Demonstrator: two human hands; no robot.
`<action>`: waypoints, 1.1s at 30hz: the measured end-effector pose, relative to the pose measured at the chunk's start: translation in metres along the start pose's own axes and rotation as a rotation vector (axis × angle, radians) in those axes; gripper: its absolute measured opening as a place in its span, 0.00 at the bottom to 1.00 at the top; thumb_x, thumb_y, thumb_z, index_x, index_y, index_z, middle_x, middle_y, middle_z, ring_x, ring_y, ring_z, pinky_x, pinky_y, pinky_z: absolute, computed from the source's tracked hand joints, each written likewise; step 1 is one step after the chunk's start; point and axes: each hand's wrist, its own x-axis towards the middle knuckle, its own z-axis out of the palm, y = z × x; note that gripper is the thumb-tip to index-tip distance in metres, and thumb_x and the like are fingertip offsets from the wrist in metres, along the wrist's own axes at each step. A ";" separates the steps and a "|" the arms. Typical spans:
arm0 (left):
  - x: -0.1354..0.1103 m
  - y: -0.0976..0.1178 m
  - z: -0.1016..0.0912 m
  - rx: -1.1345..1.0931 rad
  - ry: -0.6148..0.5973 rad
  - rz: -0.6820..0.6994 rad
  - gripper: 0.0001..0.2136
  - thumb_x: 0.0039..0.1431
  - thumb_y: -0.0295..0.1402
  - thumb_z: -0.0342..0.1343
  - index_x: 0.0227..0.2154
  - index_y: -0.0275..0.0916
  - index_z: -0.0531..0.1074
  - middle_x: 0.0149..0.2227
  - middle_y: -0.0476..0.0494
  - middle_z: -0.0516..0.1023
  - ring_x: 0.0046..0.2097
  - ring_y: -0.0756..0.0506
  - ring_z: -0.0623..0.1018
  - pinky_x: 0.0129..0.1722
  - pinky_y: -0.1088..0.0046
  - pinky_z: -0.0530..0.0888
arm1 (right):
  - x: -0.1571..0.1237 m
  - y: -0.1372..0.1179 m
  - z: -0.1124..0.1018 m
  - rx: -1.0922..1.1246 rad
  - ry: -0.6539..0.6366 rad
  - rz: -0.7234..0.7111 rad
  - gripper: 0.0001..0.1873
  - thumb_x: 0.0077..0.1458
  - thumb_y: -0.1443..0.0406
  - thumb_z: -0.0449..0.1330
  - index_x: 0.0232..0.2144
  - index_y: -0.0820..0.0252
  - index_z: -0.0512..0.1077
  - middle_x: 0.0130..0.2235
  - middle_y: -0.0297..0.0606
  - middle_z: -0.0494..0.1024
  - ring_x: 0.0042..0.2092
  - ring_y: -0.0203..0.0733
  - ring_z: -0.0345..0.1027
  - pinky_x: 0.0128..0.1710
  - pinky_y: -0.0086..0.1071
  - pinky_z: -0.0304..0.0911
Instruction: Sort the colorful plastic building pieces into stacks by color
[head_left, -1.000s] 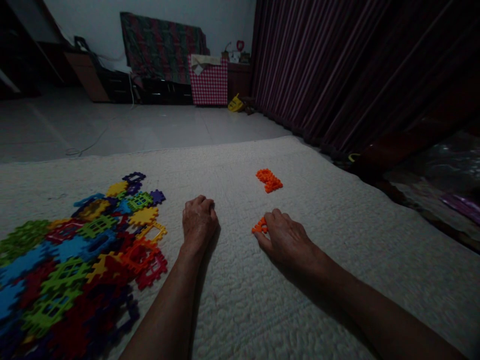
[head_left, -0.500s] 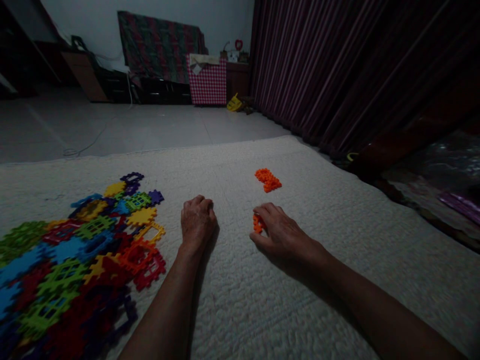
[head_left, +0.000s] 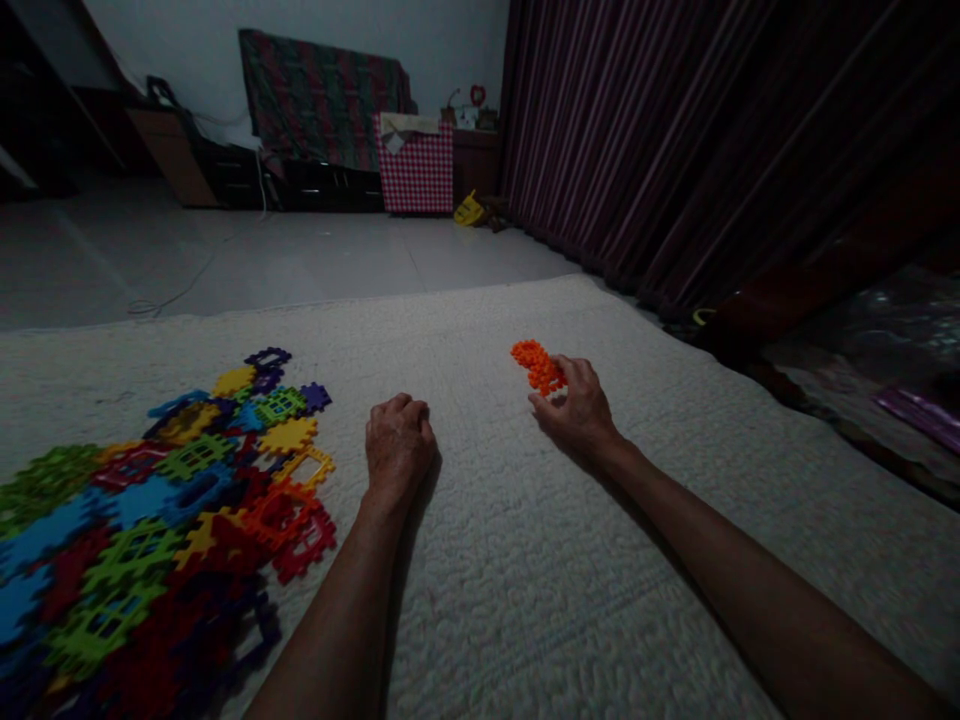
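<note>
A: Orange pieces [head_left: 536,362] are lying on the quilt [head_left: 487,560]. Right hand [head_left: 577,408] is touching their near edge, fingers curled; can't tell if it's gripping one.

B: Left hand [head_left: 399,443] is resting fisted, nothing showing, near the coloured pile [head_left: 172,490]. Joining step, I'd judge; lining up edges needs care.

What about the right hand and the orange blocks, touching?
Touching. The head view shows the right hand overlapping the orange plastic block cluster, no gap.

Only one cam here, worn on the head, low over the rug [head_left: 525,600], aimed forward and down. Mid-frame and close sit the left hand [head_left: 397,440] and right hand [head_left: 581,410]; far wall [head_left: 300,20] up top, curtain [head_left: 675,150] on the right.
</note>
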 end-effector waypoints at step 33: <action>0.001 0.002 -0.010 -0.130 -0.088 -0.070 0.12 0.63 0.29 0.49 0.41 0.41 0.78 0.46 0.40 0.77 0.51 0.41 0.70 0.53 0.63 0.69 | -0.044 -0.091 0.048 0.076 -0.217 -0.019 0.21 0.54 0.61 0.50 0.47 0.61 0.72 0.48 0.51 0.74 0.48 0.54 0.69 0.49 0.50 0.67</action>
